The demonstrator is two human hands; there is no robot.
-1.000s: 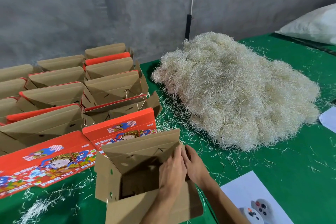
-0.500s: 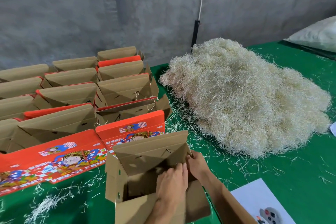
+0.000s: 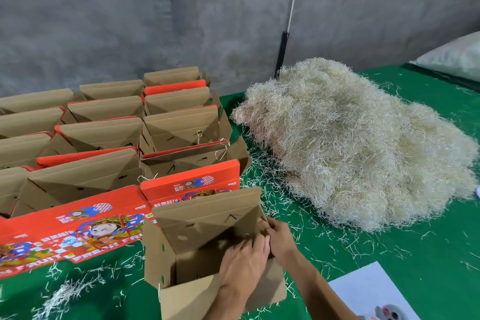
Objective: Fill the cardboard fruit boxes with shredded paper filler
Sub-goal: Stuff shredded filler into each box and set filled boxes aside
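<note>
The person is working both hands at the right inner wall of the open brown cardboard box [image 3: 197, 247], apparently setting a flap so it stands open for filling. Left hand [image 3: 245, 261] fingers are lying together, lightly curled; right hand [image 3: 279, 238] grip cannot be told. The pale shredded paper heap [image 3: 350, 143] is sitting well apart on the green cloth table [image 3: 428, 254], rows of orange-printed cardboard boxes [image 3: 109, 143] beside, grey concrete wall [image 3: 130, 21] behind.

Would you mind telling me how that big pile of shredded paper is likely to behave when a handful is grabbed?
The shredded paper pile looks loose, thin and tangled, so a handful would probably be light and floppy. It will likely shed: stray strands already litter the green table.
</note>
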